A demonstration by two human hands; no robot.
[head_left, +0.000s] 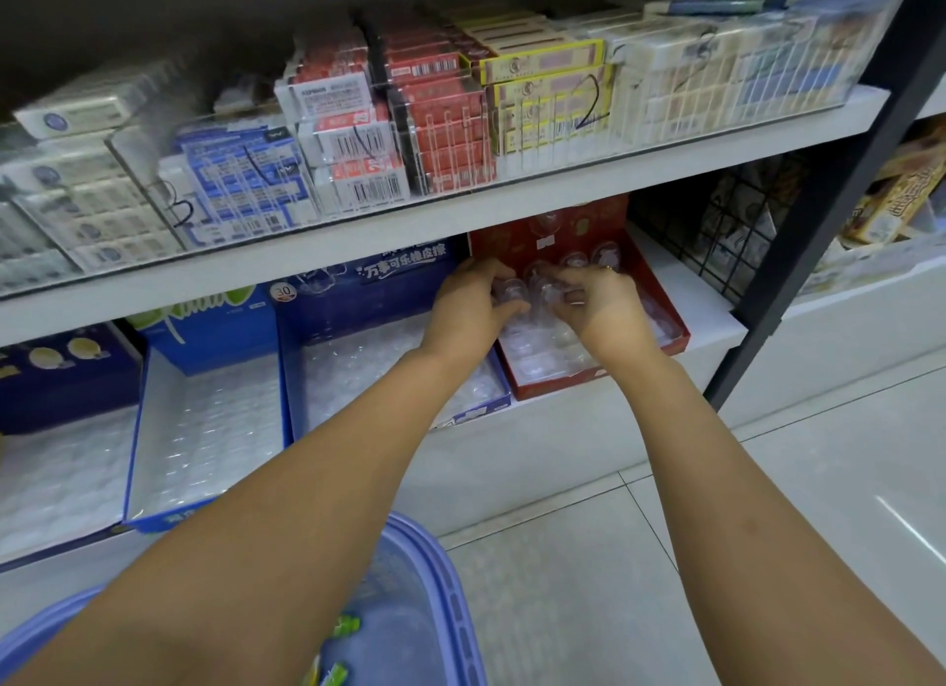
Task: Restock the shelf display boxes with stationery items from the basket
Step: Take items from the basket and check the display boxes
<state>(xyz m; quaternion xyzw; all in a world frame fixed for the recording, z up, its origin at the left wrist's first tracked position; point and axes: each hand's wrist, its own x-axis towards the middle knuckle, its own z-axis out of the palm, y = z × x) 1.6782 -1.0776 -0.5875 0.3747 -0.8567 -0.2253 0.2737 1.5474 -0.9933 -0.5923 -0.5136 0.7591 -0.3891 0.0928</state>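
Observation:
A red display box [660, 296] stands on the lower shelf, its clear plastic tray partly filled with small clear capsules [576, 261]. Both my hands reach over it. My left hand [468, 301] grips a clear capsule [509, 292] at the box's left side. My right hand [599, 301] pinches another clear capsule [543, 288] right beside it. A blue-violet basket [450, 598] sits below my arms at the bottom, with a few green-wrapped items [348, 626] inside.
Left of the red box stand blue display boxes [358, 296] with empty clear blister trays [205, 429]. The upper shelf [563, 183] holds rows of packaged goods behind a clear guard. A black frame post [798, 255] and wire grid [716, 235] stand right. Tiled floor lies right.

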